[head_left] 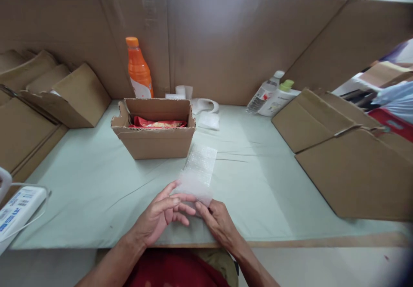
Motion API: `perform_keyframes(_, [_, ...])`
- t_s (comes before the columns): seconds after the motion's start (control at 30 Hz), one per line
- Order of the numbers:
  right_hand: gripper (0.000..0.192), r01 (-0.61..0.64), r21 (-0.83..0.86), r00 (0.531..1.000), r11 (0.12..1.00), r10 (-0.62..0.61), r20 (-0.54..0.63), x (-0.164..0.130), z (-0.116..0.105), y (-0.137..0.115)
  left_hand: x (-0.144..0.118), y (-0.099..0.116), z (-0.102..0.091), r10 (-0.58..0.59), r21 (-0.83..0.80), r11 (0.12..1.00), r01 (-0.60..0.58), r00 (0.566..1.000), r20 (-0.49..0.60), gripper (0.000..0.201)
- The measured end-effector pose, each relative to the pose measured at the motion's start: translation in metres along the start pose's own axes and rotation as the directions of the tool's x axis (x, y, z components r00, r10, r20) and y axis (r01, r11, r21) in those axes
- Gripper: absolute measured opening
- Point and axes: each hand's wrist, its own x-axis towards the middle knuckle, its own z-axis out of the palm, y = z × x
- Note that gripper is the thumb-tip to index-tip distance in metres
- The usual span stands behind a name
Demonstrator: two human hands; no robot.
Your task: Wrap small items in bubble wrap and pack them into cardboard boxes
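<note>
Bubble wrap (198, 171), pinched by both hands, runs lengthwise toward the box (155, 143).

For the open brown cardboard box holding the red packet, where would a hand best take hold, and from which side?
Judging by its pose, the open brown cardboard box is best gripped by its two short side walls, coming down from above on the person's side. The top is open and the flaps are folded aside, so the rims are free; the red packet lies low inside. The orange bottle crowds the far side.
</note>
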Motion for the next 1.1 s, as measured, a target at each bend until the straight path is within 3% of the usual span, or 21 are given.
perform_keyframes(0.1, [0.038, -0.022, -0.039, 0.999, 0.999, 0.020, -0.039, -0.001, 0.000, 0.004, 0.005, -0.003, -0.002, 0.013, 0.046, 0.999, -0.010, 0.998, -0.067, 0.077])
perform_keyframes(0.27, [0.016, -0.023, -0.188, 0.985, 0.982, -0.010, -0.170, -0.003, 0.003, 0.015, 0.012, -0.009, -0.007, 0.005, 0.075, 0.997, 0.005, 0.990, -0.141, 0.082])
perform_keyframes(0.4, [0.037, 0.022, -0.238, 0.973, 0.971, -0.076, -0.218, -0.006, 0.008, 0.021, 0.012, -0.009, -0.007, 0.055, 0.138, 0.990, -0.031, 0.984, -0.172, 0.091])
perform_keyframes(0.57, [0.041, 0.050, -0.351, 0.962, 0.935, -0.140, -0.236, -0.011, 0.012, 0.024, 0.008, -0.019, -0.016, 0.233, 0.372, 0.917, -0.147, 0.952, -0.199, 0.092])
perform_keyframes(0.63, [0.041, 0.047, -0.406, 0.962, 0.913, -0.151, -0.228, -0.011, 0.013, 0.024, 0.004, -0.027, -0.024, 0.359, 0.587, 0.782, -0.208, 0.921, -0.152, 0.082])
perform_keyframes(0.67, [0.041, 0.046, -0.434, 0.962, 0.900, -0.156, -0.222, -0.012, 0.013, 0.024, 0.001, -0.031, -0.028, 0.420, 0.705, 0.665, -0.245, 0.904, -0.083, 0.074])
perform_keyframes(0.73, [0.039, 0.044, -0.483, 0.964, 0.875, -0.164, -0.209, -0.012, 0.014, 0.024, -0.003, -0.040, -0.035, 0.507, 0.881, 0.343, -0.327, 0.854, 0.119, 0.058])
perform_keyframes(0.8, [0.039, 0.044, -0.515, 0.966, 0.856, -0.168, -0.198, -0.011, 0.014, 0.024, -0.006, -0.046, -0.040, 0.530, 0.929, 0.018, -0.369, 0.791, 0.304, 0.050])
perform_keyframes(0.87, [0.039, 0.041, -0.527, 0.966, 0.849, -0.168, -0.195, -0.011, 0.014, 0.023, -0.007, -0.049, -0.042, 0.542, 0.914, -0.212, -0.345, 0.737, 0.404, 0.049])
perform_keyframes(0.97, [0.041, 0.036, -0.523, 0.969, 0.852, -0.158, -0.191, -0.010, 0.014, 0.023, -0.004, -0.049, -0.043, 0.535, 0.871, -0.396, -0.289, 0.699, 0.475, 0.048])
perform_keyframes(1.1, [0.041, 0.043, -0.534, 0.970, 0.844, -0.163, -0.180, -0.010, 0.015, 0.021, 0.003, -0.047, -0.041, 0.507, 0.831, -0.469, -0.299, 0.679, 0.531, 0.043])
